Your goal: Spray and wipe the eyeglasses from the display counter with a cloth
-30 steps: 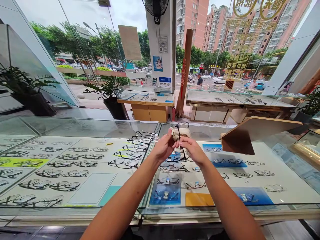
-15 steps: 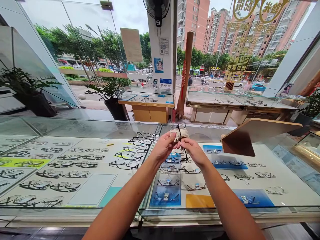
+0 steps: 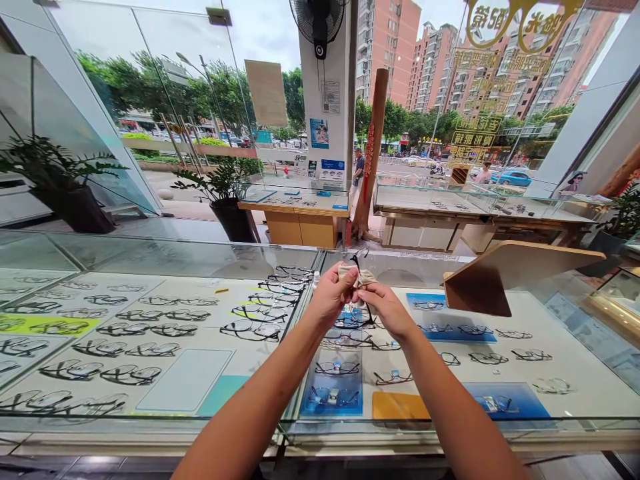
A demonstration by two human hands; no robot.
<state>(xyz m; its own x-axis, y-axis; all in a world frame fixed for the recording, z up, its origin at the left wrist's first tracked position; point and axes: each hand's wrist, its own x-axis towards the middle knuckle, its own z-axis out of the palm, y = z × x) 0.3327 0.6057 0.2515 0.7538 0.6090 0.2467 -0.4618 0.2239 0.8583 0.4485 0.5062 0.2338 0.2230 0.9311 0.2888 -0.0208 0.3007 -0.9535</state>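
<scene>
Over the glass counter, my left hand (image 3: 334,292) is closed on a pale cloth (image 3: 367,276) wrapped partly round a pair of dark-framed eyeglasses (image 3: 356,260). The thumb presses the cloth from above. My right hand (image 3: 384,303) pinches the same eyeglasses from the other side, its fingertips close to those of the left. One dark temple hangs below the fingers, and another dark part of the frame sticks up above the cloth. Cloth and fingers hide most of the lenses. A small white bottle (image 3: 316,279) stands just left of my left hand.
Rows of eyeglasses (image 3: 131,373) lie inside the glass display counter (image 3: 200,427) beneath my arms. A brown tilted board (image 3: 520,267) stands on the counter at right. Beyond are potted plants (image 3: 227,207), a wooden post (image 3: 373,147) and further display cases (image 3: 300,227).
The eyeglasses have turned in my hands, with less of the upper rim showing. My left thumb has shifted over the cloth. The view has moved slightly.
</scene>
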